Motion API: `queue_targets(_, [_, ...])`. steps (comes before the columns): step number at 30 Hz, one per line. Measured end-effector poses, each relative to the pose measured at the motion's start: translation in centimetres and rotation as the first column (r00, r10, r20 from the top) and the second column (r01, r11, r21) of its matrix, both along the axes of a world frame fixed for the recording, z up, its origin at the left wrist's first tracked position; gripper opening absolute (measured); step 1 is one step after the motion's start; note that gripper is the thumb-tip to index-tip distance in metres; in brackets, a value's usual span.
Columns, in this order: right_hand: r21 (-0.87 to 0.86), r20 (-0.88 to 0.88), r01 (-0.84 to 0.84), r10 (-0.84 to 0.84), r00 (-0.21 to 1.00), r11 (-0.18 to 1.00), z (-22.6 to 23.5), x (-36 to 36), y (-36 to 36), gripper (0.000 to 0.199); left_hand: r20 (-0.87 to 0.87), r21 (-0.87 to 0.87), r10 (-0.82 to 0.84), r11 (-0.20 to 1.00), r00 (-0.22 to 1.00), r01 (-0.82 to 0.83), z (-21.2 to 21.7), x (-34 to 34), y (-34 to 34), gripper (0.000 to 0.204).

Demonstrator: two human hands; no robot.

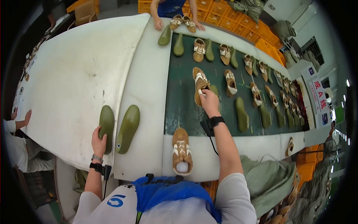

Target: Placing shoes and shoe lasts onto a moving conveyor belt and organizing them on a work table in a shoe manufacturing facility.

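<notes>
My left hand is closed around the lower part of a green shoe last, over the edge of the white padded surface. Beside it, a second green last lies on the white tabletop. My right hand, arm stretched forward, grips the heel end of a brown sneaker with white stripes, above the dark green belt. Partly hidden behind that hand is another green last. Close to my body, a brown sneaker sits on the white ledge, something white inside its opening.
The dark green belt carries rows of brown sneakers and green lasts, including a near last. Across the table, a person's hands are beside shoes. Another person's hand rests at far left. Orange crates stand behind; grey-green cloth lies lower right.
</notes>
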State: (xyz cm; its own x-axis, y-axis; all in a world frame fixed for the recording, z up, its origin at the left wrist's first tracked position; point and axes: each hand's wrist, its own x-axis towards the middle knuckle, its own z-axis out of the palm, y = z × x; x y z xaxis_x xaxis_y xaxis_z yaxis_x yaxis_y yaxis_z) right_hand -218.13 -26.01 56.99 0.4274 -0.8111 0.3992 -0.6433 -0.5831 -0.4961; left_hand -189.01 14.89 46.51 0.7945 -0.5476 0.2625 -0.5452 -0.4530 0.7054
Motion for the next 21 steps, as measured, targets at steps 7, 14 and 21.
queue_targets(7, [0.024,-0.234,0.044,-0.037,0.972,0.999,-8.4,4.2,-9.5,0.019,-0.043,0.04,0.014,0.999,0.999,-0.013,1.2,-0.9,0.1,0.045])
queue_targets(14, [-0.047,0.043,-0.025,0.027,0.999,0.999,-8.2,2.2,-6.3,0.037,-0.057,-0.004,0.003,1.0,0.998,-0.003,1.0,-0.4,-0.1,0.044])
queue_targets(21, [0.455,0.039,-0.191,0.195,0.98,0.87,-6.5,-5.7,13.5,0.028,0.008,0.023,-0.013,1.0,1.0,0.013,0.0,0.5,0.1,0.043])
